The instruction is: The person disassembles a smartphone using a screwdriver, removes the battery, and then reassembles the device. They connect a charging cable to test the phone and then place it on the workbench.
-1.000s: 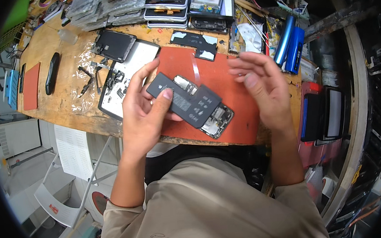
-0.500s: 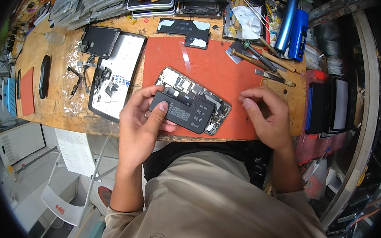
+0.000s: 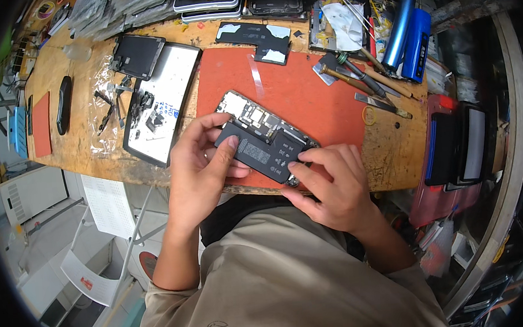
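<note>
An opened smartphone point(image 3: 256, 114) lies at a slant on a red mat point(image 3: 325, 109), its circuit board and inner parts bare. A black L-shaped phone battery point(image 3: 271, 155) rests over the near half of the phone, along its lower side. My left hand point(image 3: 203, 162) grips the battery's left end, thumb on its top face; the fingertips beneath are partly hidden. With fingers apart, my right hand point(image 3: 333, 182) touches the battery's right end with the index fingertip. The right thumb extends beside the phone's near corner.
Beyond the phone lies another black battery point(image 3: 258, 39) with white patches. Left of the mat, a white tray point(image 3: 175, 78) carries small parts. Screwdrivers point(image 3: 359, 81) and tweezers point(image 3: 370, 101) lie at right, near a blue cylinder point(image 3: 399, 29). Stacked phone parts point(image 3: 207, 0) stand behind.
My right hand has moved left from the mat's right side to the battery's right end. The battery, still in my left hand, has shifted slightly right and sits closer along the phone.
</note>
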Demonstrator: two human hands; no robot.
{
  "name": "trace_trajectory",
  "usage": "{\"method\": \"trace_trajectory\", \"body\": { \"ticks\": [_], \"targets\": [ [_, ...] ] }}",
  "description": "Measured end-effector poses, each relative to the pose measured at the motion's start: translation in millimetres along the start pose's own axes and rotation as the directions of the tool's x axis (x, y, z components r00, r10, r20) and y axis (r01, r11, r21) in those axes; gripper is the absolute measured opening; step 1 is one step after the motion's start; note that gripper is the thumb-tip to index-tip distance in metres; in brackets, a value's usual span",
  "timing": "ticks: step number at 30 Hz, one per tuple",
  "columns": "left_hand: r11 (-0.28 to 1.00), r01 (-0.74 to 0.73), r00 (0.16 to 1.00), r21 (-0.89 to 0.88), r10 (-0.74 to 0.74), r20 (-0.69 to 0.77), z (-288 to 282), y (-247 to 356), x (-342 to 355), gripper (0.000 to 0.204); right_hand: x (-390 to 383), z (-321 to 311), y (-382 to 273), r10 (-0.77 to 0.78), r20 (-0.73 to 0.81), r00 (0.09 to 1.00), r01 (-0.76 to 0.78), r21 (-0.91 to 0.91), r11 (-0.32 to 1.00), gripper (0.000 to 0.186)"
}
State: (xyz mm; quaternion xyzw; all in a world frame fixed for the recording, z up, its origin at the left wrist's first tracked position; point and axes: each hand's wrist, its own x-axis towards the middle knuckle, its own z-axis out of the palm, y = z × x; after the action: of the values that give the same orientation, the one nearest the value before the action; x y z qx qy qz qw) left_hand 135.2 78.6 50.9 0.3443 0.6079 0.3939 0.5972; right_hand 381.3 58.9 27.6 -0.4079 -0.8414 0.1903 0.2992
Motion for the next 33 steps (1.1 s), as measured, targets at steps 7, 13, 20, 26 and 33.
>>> {"method": "trace_trajectory", "body": {
  "ticks": [7, 13, 20, 26, 33],
  "targets": [
    [0.953, -0.143, 0.976, 0.267, 0.181, -0.125, 11, 0, 1, 0.026, -1, 17, -3, -0.045, -0.109, 0.993, 0.035, -0.094, 0.995, 0.038],
    [0.727, -0.299, 0.901, 0.618, 0.429, -0.069, 8, 4, -4, 0.013, 1, 17, -14, 0.011, -0.087, 0.996, -0.021, -0.116, 0.993, 0.038],
    [0.432, -0.493, 0.782, 0.755, 0.6, 0.168, 1, 5, -1, 0.015, 0, 19, -26, 0.078, -0.115, 0.99, -0.095, -0.144, 0.985, 0.04],
    [0.247, -0.579, 0.719, 0.777, 0.604, 0.343, 16, 5, 10, 0.019, -3, 24, -26, 0.048, -0.146, 0.988, -0.071, -0.155, 0.985, 0.037],
    [0.287, -0.611, 0.715, 0.738, 0.6, 0.358, 25, 3, 10, 0.021, -9, 25, -21, 0.024, -0.158, 0.987, -0.044, -0.12, 0.992, 0.031]
  ]
}}
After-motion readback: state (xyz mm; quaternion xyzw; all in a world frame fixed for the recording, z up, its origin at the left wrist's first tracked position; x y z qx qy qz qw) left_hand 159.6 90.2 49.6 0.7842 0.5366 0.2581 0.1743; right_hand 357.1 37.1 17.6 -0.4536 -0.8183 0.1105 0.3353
